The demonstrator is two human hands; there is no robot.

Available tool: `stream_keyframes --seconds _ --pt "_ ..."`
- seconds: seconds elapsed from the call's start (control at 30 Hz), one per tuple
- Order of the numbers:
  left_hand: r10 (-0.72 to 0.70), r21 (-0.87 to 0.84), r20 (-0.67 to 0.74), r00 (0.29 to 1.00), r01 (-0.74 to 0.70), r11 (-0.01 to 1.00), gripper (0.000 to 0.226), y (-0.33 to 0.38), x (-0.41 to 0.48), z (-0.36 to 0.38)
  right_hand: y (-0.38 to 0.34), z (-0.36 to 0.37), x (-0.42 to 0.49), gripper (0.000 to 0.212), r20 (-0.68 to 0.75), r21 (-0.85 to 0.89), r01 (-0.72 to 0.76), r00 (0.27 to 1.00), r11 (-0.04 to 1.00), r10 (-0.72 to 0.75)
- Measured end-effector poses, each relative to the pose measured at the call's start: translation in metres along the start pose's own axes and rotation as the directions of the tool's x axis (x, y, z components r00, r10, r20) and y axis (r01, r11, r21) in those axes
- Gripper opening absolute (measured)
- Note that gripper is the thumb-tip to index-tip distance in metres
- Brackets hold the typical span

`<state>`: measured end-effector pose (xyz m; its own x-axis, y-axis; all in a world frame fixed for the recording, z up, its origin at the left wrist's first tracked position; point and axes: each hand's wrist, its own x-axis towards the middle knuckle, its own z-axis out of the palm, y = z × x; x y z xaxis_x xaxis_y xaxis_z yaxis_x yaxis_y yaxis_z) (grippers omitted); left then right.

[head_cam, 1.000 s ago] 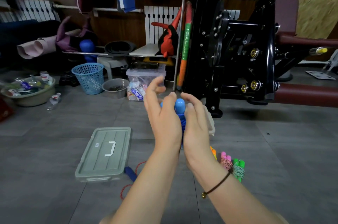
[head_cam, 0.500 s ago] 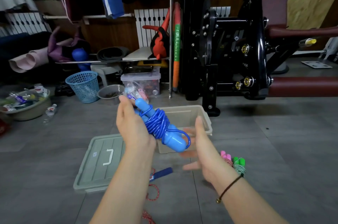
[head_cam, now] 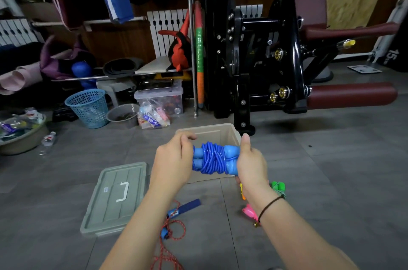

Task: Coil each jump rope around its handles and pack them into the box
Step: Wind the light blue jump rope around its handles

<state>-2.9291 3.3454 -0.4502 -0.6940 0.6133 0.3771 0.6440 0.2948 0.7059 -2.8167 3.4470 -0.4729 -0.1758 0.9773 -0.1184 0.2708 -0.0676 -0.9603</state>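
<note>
A blue jump rope (head_cam: 213,158), its cord coiled around both blue handles, lies level between my hands just above the open beige box (head_cam: 229,131). My left hand (head_cam: 174,161) grips the left handle ends and my right hand (head_cam: 250,163) grips the right ends. On the floor beneath lies a red speckled rope with dark blue handles (head_cam: 184,208), uncoiled. Coiled ropes with pink handles (head_cam: 249,213), green handles (head_cam: 278,187) and orange handles (head_cam: 242,192) lie right of the box, partly hidden by my right arm.
The box's grey-green lid (head_cam: 114,199) lies flat on the floor to the left. A black gym machine (head_cam: 254,60) stands behind the box. Farther left are a blue basket (head_cam: 87,108), a grey bowl (head_cam: 122,115), a clear bin (head_cam: 159,98) and a basin of clutter (head_cam: 22,133).
The blue bundle went from upright between both hands, to my left hand alone, tilted. Now both hands hold it level by its ends over the box.
</note>
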Motion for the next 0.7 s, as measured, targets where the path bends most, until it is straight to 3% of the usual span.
stream_keyframes --seconds 0.1,0.2,0.27,0.33,0.43,0.53,0.63,0.7 --pt "-0.185 -0.185 0.194 0.963 0.221 0.958 0.036 -0.002 0.002 -0.005 -0.006 -0.011 -0.011 0.048 -0.073 0.008 0.262 0.963 0.965 -0.261" --pt "-0.378 -0.350 0.398 0.836 0.519 0.780 0.040 -0.002 -0.003 -0.005 -0.007 -0.015 -0.012 0.050 -0.118 0.042 0.492 0.867 0.869 -0.485" --pt "-0.458 -0.390 0.474 0.752 0.646 0.657 0.035 -0.002 -0.005 -0.003 -0.008 -0.016 -0.011 0.046 -0.132 0.073 0.551 0.832 0.831 -0.539" --pt "-0.481 -0.394 0.509 0.714 0.690 0.607 0.030 -0.003 -0.007 0.001 -0.009 -0.020 -0.010 0.045 -0.132 0.089 0.575 0.816 0.813 -0.562" --pt "-0.436 -0.378 0.519 0.736 0.654 0.655 0.032 -0.006 -0.008 0.006 -0.010 -0.023 -0.005 0.047 -0.088 0.087 0.547 0.836 0.832 -0.541" --pt "-0.267 -0.396 0.568 0.779 0.543 0.741 0.035 -0.011 -0.008 0.003 -0.010 -0.025 0.006 0.049 -0.035 0.086 0.412 0.911 0.907 -0.410" --pt "-0.107 -0.437 0.669 0.736 0.505 0.744 0.031 -0.017 -0.006 -0.005 -0.006 -0.029 0.019 0.052 -0.006 0.063 0.235 0.972 0.970 -0.235" --pt "-0.088 -0.428 0.690 0.718 0.504 0.750 0.039 -0.018 -0.006 -0.005 -0.008 -0.030 0.024 0.051 0.048 0.229 0.079 0.995 0.970 -0.092"
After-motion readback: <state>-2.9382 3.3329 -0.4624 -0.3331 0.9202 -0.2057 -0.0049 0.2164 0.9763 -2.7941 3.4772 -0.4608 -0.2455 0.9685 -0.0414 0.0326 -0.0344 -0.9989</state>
